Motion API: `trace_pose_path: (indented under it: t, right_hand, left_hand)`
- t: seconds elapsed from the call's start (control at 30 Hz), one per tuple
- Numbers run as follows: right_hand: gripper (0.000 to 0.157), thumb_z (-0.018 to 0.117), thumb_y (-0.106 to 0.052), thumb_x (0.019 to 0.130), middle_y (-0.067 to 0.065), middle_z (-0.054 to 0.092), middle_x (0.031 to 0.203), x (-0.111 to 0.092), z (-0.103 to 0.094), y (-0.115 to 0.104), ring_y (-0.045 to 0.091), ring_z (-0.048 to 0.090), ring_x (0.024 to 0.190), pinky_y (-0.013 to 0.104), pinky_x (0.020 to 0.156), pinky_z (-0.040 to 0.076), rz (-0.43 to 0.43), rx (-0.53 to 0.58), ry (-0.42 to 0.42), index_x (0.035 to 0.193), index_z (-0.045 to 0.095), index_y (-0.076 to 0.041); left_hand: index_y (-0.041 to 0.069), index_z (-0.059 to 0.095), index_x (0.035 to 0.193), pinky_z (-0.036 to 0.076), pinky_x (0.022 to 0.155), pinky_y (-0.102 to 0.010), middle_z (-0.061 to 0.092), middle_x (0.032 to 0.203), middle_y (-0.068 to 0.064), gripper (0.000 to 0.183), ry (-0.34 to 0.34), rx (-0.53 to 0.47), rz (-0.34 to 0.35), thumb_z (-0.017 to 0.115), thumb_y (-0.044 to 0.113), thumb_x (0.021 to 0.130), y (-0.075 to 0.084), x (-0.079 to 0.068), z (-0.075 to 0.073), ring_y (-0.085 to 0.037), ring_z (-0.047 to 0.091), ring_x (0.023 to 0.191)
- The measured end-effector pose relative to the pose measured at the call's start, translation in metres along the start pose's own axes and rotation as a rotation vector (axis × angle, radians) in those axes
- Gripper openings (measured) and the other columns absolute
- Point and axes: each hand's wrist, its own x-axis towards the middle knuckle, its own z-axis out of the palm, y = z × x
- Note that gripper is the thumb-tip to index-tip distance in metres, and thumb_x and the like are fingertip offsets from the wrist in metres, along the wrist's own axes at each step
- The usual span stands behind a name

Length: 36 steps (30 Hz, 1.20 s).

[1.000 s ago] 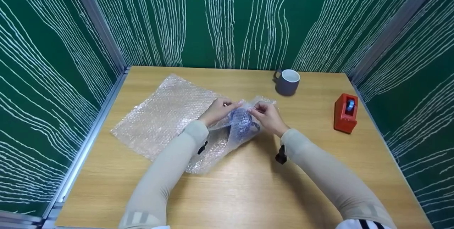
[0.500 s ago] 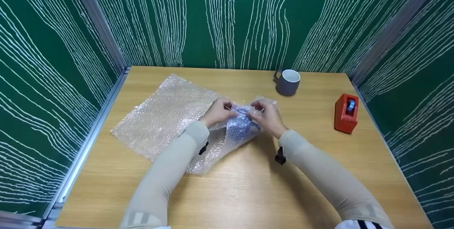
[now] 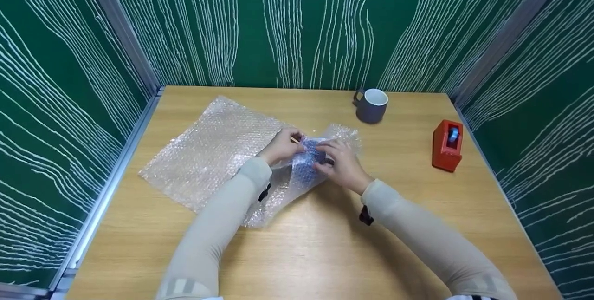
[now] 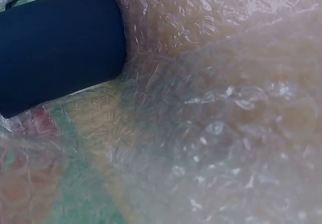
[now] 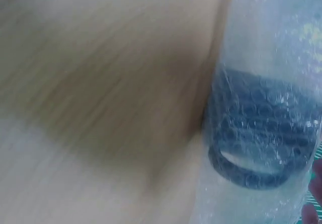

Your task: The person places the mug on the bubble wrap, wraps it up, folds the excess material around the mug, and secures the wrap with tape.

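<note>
A dark blue mug (image 4: 60, 48) lies on its side in a fold of bubble wrap (image 3: 218, 151), its handle (image 5: 251, 176) showing through the clear plastic. At the mug's left, my left hand (image 3: 284, 146) pinches the wrap's folded-over edge between thumb and fingers. My right hand (image 3: 342, 165) is on the handle side, its fingers and thumb spread apart and curved about the covered mug. In the right wrist view, fingertips (image 5: 317, 183) show at the right edge. The left wrist view looks in under the fold, where the mug's side is bare.
A second grey mug (image 3: 371, 107) stands upright near the table's back edge. To the right is a red tape dispenser (image 3: 447, 146) with a blue roll. Most of the bubble wrap lies flat toward the left. Green panels with white lines (image 3: 278, 26) enclose the wooden table (image 3: 301, 263).
Both hands have drawn the wrap edge down over the mug. My right hand has let go of that edge, shifted slightly toward me and spread its fingers about the mug. The view has shifted slightly.
</note>
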Motion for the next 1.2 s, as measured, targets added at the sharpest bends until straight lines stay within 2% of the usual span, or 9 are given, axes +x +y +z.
trace_pose_path:
  t: [0.23, 0.33, 0.47, 0.57, 0.77, 1.03, 1.2]
  right_hand:
    - [0.056, 0.087, -0.024, 0.092, 0.020, 0.070, 0.144, -0.004, 0.006, -0.006, 0.044, 0.060, 0.138, 0.064, 0.118, 0.041, 0.017, -0.015, -0.102, 0.139, 0.069, 0.002]
    - [0.057, 0.083, -0.028, 0.096, 0.019, 0.069, 0.146, -0.005, 0.008, -0.008, 0.042, 0.059, 0.140, 0.063, 0.119, 0.039, 0.036, -0.064, -0.140, 0.143, 0.067, 0.000]
    - [0.051, 0.075, -0.032, 0.103, 0.017, 0.071, 0.143, -0.005, 0.011, -0.008, 0.039, 0.060, 0.139, 0.061, 0.121, 0.038, 0.037, -0.123, -0.187, 0.144, 0.068, -0.003]
    - [0.046, 0.072, -0.031, 0.104, 0.018, 0.074, 0.139, -0.003, 0.013, -0.007, 0.039, 0.062, 0.136, 0.062, 0.121, 0.037, 0.025, -0.131, -0.204, 0.141, 0.070, -0.003]
    - [0.037, 0.072, -0.026, 0.105, 0.017, 0.078, 0.128, 0.001, 0.011, -0.005, 0.039, 0.066, 0.126, 0.062, 0.119, 0.038, 0.006, -0.106, -0.243, 0.133, 0.074, -0.002]
    - [0.025, 0.074, -0.021, 0.104, 0.015, 0.081, 0.109, 0.008, 0.004, -0.004, 0.036, 0.070, 0.111, 0.060, 0.115, 0.043, -0.006, -0.067, -0.289, 0.117, 0.079, 0.000]
    - [0.020, 0.073, -0.017, 0.104, 0.014, 0.080, 0.104, 0.007, 0.001, 0.000, 0.035, 0.069, 0.106, 0.062, 0.109, 0.045, -0.054, -0.032, -0.288, 0.114, 0.079, -0.001]
  left_hand:
    - [-0.002, 0.072, 0.119, 0.055, 0.084, -0.026, 0.069, 0.116, -0.013, 0.026, -0.029, -0.035, -0.004, 0.071, -0.002, 0.093, -0.001, 0.001, -0.002, -0.019, 0.063, 0.099]
    - [-0.004, 0.073, 0.117, 0.056, 0.090, -0.028, 0.072, 0.117, -0.015, 0.025, -0.027, -0.057, 0.000, 0.066, -0.003, 0.093, -0.001, 0.000, -0.002, -0.020, 0.065, 0.103]
    - [-0.005, 0.076, 0.118, 0.055, 0.104, -0.034, 0.075, 0.122, -0.019, 0.030, -0.011, -0.085, 0.002, 0.060, 0.000, 0.094, 0.000, -0.002, -0.004, -0.026, 0.067, 0.114]
    - [-0.003, 0.076, 0.122, 0.053, 0.110, -0.038, 0.075, 0.124, -0.019, 0.033, -0.019, -0.092, -0.003, 0.059, 0.001, 0.095, 0.003, -0.002, -0.005, -0.028, 0.066, 0.118]
    - [0.002, 0.074, 0.132, 0.053, 0.106, -0.039, 0.072, 0.130, -0.017, 0.042, -0.087, -0.016, 0.016, 0.062, 0.002, 0.092, 0.004, -0.002, -0.007, -0.025, 0.064, 0.115]
    - [0.000, 0.064, 0.146, 0.055, 0.106, -0.037, 0.066, 0.144, -0.020, 0.061, -0.159, 0.005, 0.017, 0.066, -0.001, 0.085, 0.003, -0.003, -0.008, -0.034, 0.064, 0.125]
    - [0.003, 0.063, 0.150, 0.056, 0.108, -0.039, 0.065, 0.147, -0.018, 0.061, -0.175, 0.058, 0.011, 0.070, 0.003, 0.089, 0.005, -0.005, -0.008, -0.035, 0.065, 0.127]
